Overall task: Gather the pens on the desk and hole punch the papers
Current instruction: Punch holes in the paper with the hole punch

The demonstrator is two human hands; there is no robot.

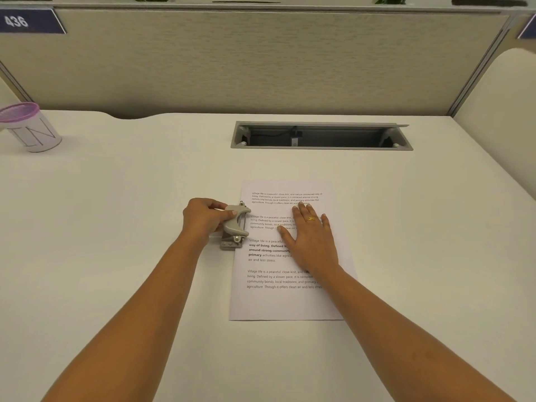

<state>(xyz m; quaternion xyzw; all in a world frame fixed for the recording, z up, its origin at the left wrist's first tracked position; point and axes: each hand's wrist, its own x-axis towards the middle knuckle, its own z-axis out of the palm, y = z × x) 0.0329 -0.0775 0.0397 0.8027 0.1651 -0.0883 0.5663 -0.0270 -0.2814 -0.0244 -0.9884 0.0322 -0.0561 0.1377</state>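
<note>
Head view of a white desk bounded at the back by a beige partition. A printed sheet of paper lies flat near the middle of the desk, its long edges running away from the person; whether it is one sheet or a stack cannot be told. A grey hole punch sits at the left edge of the paper, about level with the second block of text, its front end overlapping or meeting that edge. The left hand lies on the outer side of the hole punch, fingers curled over the top of its lever and thumb along the far side, closed around it in a firm grasp. The right hand rests palm down on the paper just to the right of the hole punch, fingers spread and straight, flat against the sheet and grasping nothing; a gold ring shows on one finger. The two hands are near each other, with the punch between them. At the far left of the desk stands a white cup with a purple mesh top; its contents are not visible. Beyond the paper, an open cable slot is set into the desk. A blue sign reading 436 hangs on the partition at upper left.
</note>
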